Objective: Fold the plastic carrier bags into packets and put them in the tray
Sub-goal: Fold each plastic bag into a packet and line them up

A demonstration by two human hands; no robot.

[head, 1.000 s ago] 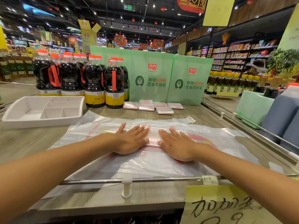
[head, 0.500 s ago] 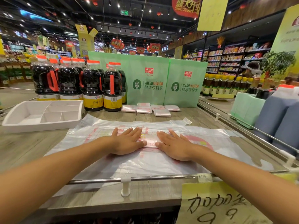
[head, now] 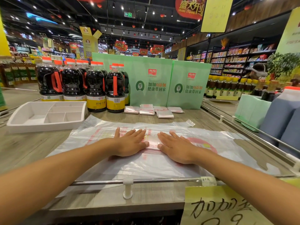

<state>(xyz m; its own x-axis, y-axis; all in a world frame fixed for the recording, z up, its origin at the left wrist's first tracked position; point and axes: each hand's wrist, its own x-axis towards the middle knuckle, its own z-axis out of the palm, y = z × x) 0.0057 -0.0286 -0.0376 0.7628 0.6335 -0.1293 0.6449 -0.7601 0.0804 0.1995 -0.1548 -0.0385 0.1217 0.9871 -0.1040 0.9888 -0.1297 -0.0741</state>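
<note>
Left hand (head: 129, 142) and right hand (head: 176, 147) lie flat, fingers straight, pressing the bag (head: 90, 140). Folded strip between them. Tray (head: 17, 122) far left.

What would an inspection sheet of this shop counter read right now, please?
Surface: wood-grain counter, metal rail along its near edge.
Job's things: carrier bag spread flat; several folded packets lying at the back, outside the tray; white divided tray at left, no packets seen in it.
Clutter: dark sauce bottles, green display boards, handwritten price sign.
Hands: left hand and right hand both flat, fingers straight, pressing the bag.
Cables: nothing seen.
Surroundings: stocked supermarket shelves; a person wearing a headset at far right.
</note>
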